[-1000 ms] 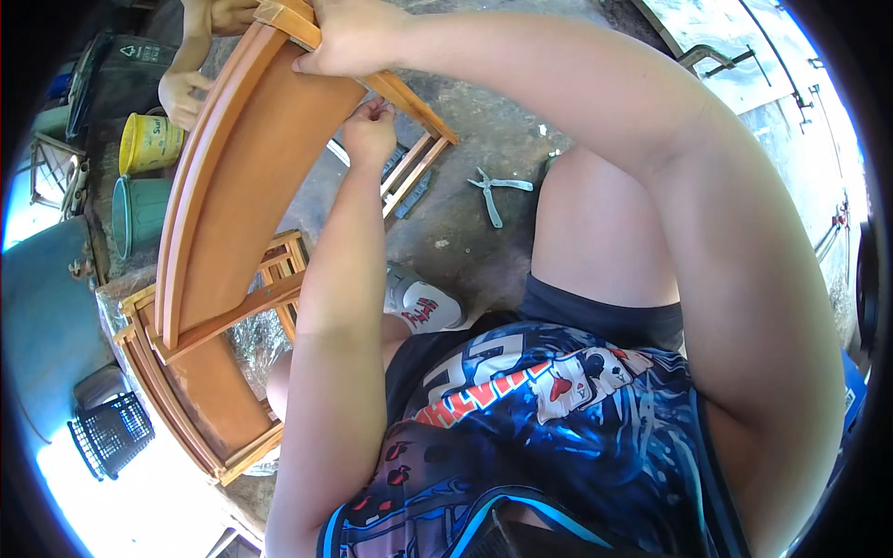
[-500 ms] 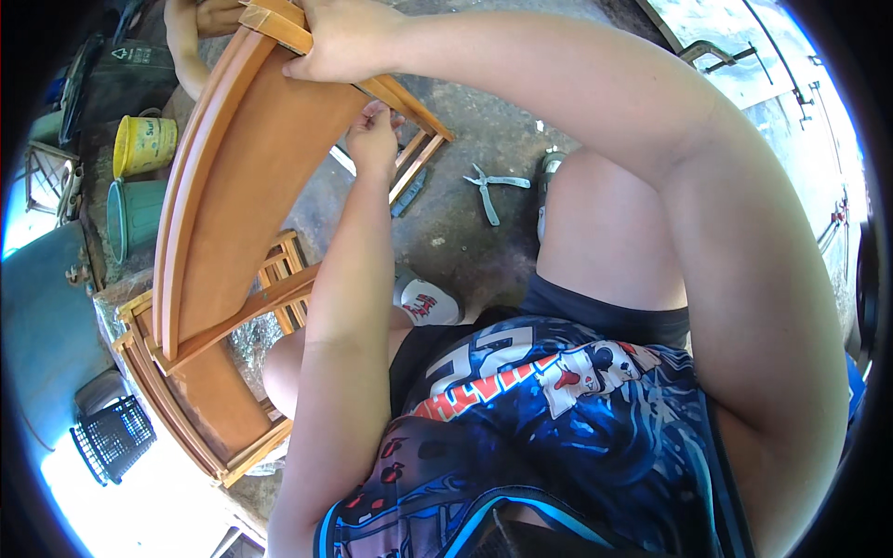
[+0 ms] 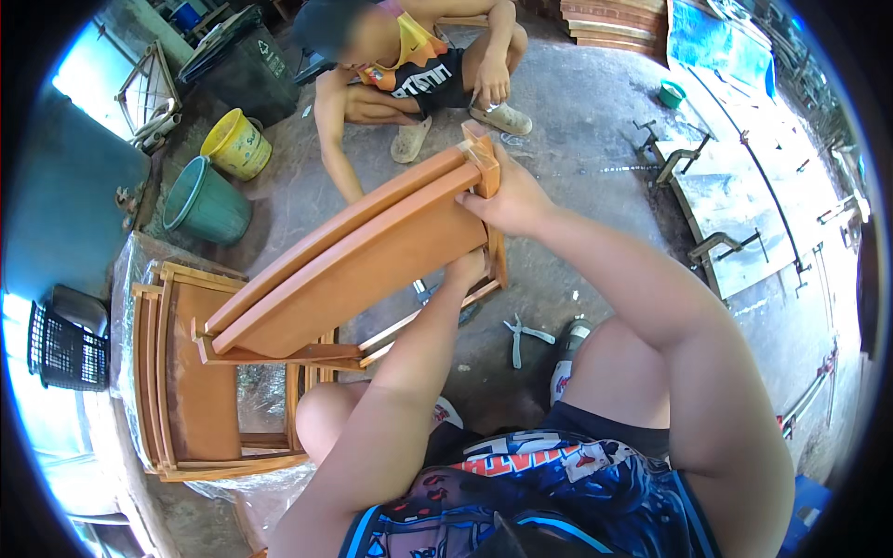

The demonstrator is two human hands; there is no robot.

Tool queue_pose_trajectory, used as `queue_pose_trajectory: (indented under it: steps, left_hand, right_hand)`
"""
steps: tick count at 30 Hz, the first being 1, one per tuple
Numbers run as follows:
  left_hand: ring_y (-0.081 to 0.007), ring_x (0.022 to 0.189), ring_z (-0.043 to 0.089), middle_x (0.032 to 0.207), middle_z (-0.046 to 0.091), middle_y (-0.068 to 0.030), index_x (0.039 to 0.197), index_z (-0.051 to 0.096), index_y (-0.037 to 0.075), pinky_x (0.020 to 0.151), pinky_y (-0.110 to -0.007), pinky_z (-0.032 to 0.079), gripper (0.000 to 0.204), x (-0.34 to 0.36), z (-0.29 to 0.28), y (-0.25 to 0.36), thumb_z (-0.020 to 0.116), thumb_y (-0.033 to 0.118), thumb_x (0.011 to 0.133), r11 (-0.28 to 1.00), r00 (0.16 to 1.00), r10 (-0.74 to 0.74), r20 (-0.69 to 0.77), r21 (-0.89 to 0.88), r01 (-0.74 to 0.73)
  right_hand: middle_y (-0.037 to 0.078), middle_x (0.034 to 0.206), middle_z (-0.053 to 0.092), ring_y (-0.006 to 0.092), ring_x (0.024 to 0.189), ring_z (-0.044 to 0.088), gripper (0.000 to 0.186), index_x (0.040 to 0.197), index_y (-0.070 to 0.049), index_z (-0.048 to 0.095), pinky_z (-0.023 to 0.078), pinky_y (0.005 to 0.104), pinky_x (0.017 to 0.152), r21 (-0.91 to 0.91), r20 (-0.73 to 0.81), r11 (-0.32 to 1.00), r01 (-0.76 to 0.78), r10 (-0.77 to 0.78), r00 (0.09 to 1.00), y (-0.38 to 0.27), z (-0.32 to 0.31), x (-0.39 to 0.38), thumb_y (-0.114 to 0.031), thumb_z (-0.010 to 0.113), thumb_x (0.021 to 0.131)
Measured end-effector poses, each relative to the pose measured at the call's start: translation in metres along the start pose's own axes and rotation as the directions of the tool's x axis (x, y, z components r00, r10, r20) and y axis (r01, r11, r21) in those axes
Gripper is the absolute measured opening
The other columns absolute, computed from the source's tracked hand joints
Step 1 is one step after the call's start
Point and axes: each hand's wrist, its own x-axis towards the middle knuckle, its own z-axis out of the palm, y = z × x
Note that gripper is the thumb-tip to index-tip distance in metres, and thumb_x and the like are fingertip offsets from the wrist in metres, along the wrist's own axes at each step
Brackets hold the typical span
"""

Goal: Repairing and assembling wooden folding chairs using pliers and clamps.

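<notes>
An orange-brown wooden furniture frame [image 3: 344, 270] with a broad curved panel is held up in front of me, tilted. My right hand [image 3: 513, 197] is closed around its upper right corner, thumb on the panel side. My left hand [image 3: 468, 267] reaches to the panel's lower right edge, where its fingers are mostly hidden by the wood. Below, on the floor, lie multi-tool pliers [image 3: 523, 340] with their handles spread. A similar wooden frame [image 3: 200, 400] lies at the left on plastic wrapping, under the raised frame's lower end.
Opposite me, a crouching person [image 3: 423, 79] reaches an arm behind the raised frame. A green bucket [image 3: 206, 205] and a yellow bucket [image 3: 237, 147] stand left. A board [image 3: 726, 219] with clamps [image 3: 684, 160] lies right. Stacked wood [image 3: 614, 20] is at the back.
The view has shifted, bringing the other person into sight. The raised frame now leans closer to level. My right hand keeps its corner; my left hand's fingers have become mostly hidden.
</notes>
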Motion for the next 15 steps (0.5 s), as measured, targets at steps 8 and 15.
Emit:
queue_pose_trajectory:
  steps: [8,15]
  left_hand:
    - [-0.0315,0.117,0.054,0.124,0.058,-0.0191,0.130,0.053,0.008,0.098,-0.043,0.042,0.039,0.000,0.007,0.005,0.053,0.013,0.092,0.986,0.981,-0.162,0.105,0.059,0.157]
    - [-0.0187,0.064,0.062,0.079,0.063,-0.0117,0.116,0.057,0.001,0.058,-0.035,0.051,0.026,-0.008,0.010,0.019,0.054,0.015,0.094,0.865,0.944,-0.322,0.065,-0.385,0.322]
  right_hand:
    - [0.025,0.117,0.057,0.0426,0.113,0.055,0.076,0.136,-0.005,0.033,0.044,0.0461,0.096,-0.014,0.095,0.999,-0.029,0.030,0.995,-0.009,-0.012,-0.010,-0.028,0.073,0.076]
    - [0.024,0.122,0.054,0.0426,0.115,0.053,0.079,0.139,-0.005,0.031,0.044,0.0444,0.098,0.056,0.043,0.998,0.026,-0.028,0.999,-0.011,-0.014,-0.006,-0.029,0.074,0.076]
